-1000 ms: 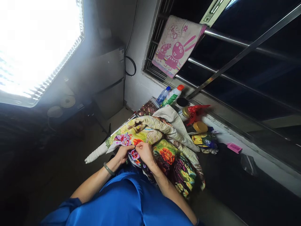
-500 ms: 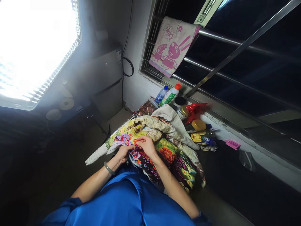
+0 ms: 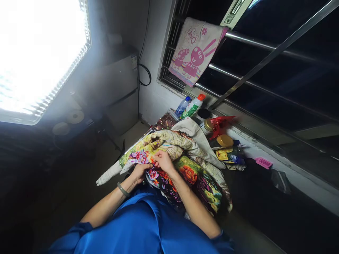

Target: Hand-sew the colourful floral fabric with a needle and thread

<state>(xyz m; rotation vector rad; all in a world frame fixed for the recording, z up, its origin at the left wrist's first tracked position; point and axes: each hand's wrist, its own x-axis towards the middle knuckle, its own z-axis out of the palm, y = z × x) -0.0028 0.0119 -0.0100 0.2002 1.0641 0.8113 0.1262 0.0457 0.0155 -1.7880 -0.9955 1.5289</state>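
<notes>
A large embroidered cloth (image 3: 188,174) with flowers in orange, pink, purple and yellow lies bunched across my lap and the surface in front of me. My left hand (image 3: 141,172), with a bangle at the wrist, grips the cloth at a fold, thumb on top. Just to the right, my right hand (image 3: 163,161) is closed in a pinch close over the stitched flowers. Whatever its fingertips hold is too small to make out. A white rolled end (image 3: 108,175) of the cloth sticks out on the left.
Behind the cloth stand a blue-capped bottle (image 3: 182,107), an orange-capped bottle (image 3: 194,106) and lidded jars (image 3: 225,141). A red plastic bag (image 3: 221,125) lies by the window ledge. A towel (image 3: 196,53) hangs on window bars. A bright lamp (image 3: 39,56) glares at upper left.
My right hand's fingers have drawn in slightly and its forearm has shifted a little. My left hand stays on the cloth in the same place.
</notes>
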